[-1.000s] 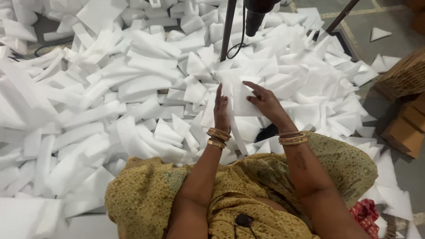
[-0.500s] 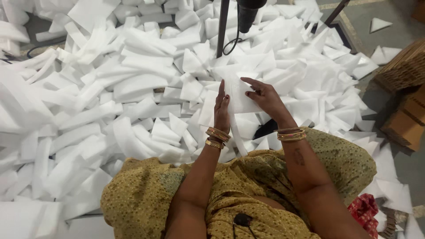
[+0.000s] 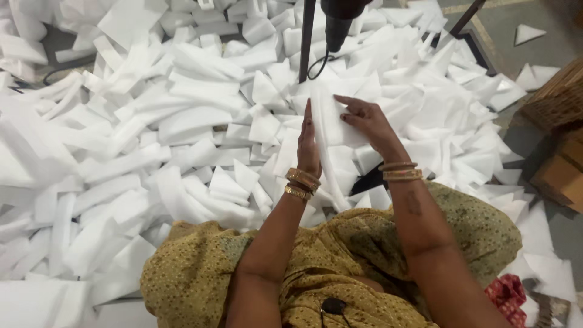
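A flat white foam sheet [image 3: 331, 124] is held upright between both my hands, above a large heap of white foam offcuts [image 3: 182, 121]. My left hand [image 3: 308, 146] presses edge-on against the sheet's left side, fingers straight and pointing away. My right hand [image 3: 367, 121] lies on the sheet's right face with fingers spread over its top. Gold bangles ring both wrists. A dark cone-shaped tool head [image 3: 337, 24] with a cable hangs just beyond the sheet, next to a black upright rod [image 3: 305, 39].
Foam strips and wedges cover the floor left, ahead and right. A woven basket [image 3: 555, 100] and cardboard boxes [image 3: 562, 173] stand at the right edge. Grey floor shows at upper right. A red cloth [image 3: 507, 294] lies by my right side.
Both hands with the foam sheet have stayed nearly in place; the right fingers shifted slightly over the sheet's top. The view has tilted a little.
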